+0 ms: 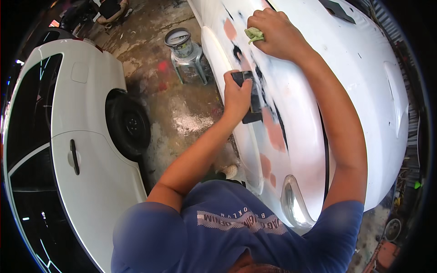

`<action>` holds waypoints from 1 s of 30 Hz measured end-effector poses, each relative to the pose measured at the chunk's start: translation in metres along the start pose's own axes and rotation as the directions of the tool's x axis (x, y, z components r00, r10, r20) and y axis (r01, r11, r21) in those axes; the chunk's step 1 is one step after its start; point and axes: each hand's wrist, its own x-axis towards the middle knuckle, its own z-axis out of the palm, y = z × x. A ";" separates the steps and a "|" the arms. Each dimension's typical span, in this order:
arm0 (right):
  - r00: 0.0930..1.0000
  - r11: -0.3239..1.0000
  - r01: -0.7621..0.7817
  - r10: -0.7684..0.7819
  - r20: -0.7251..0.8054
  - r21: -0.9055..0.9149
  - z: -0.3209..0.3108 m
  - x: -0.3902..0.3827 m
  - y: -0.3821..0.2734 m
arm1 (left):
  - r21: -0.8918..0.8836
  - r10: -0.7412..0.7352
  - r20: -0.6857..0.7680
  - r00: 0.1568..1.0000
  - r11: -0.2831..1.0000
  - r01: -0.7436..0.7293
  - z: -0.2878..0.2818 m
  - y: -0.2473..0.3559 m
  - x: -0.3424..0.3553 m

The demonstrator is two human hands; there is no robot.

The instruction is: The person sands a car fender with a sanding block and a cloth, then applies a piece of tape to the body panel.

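Observation:
My left hand [236,98] is closed around a long black sanding block [255,98], pressed along the edge of a white car bumper [300,150]. Pink filler patches [274,132] and bare black streaks mark the bumper around the block. Higher up, my right hand [275,36] rests on the bodywork, its fingers closed on a crumpled pale green cloth [254,34]. Part of the cloth is hidden inside the fist. A shiny oval lamp [296,202] sits in the bumper near my body.
A bucket [178,40] stands on a grey stool [189,66] on the wet, stained floor [182,109]. Another white car [86,100] with a black wheel [127,123] is parked at left. A person [111,9] crouches at the far left. Corrugated metal sheeting [416,113] lines the right side.

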 end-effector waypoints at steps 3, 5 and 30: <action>0.999 1.000 0.018 -0.019 -0.043 -0.017 -0.005 0.012 -0.008 | -0.057 -0.007 -0.065 0.998 0.998 0.003 -0.020 -0.003 0.071; 0.999 0.999 0.034 -0.034 -0.033 0.008 0.004 0.001 -0.006 | -0.160 -0.207 -0.036 0.978 0.967 0.199 -0.019 0.002 0.082; 1.000 1.000 -0.008 0.008 -0.016 0.000 0.001 -0.002 0.003 | -0.053 -0.045 -0.003 0.999 0.998 0.045 -0.003 0.002 0.003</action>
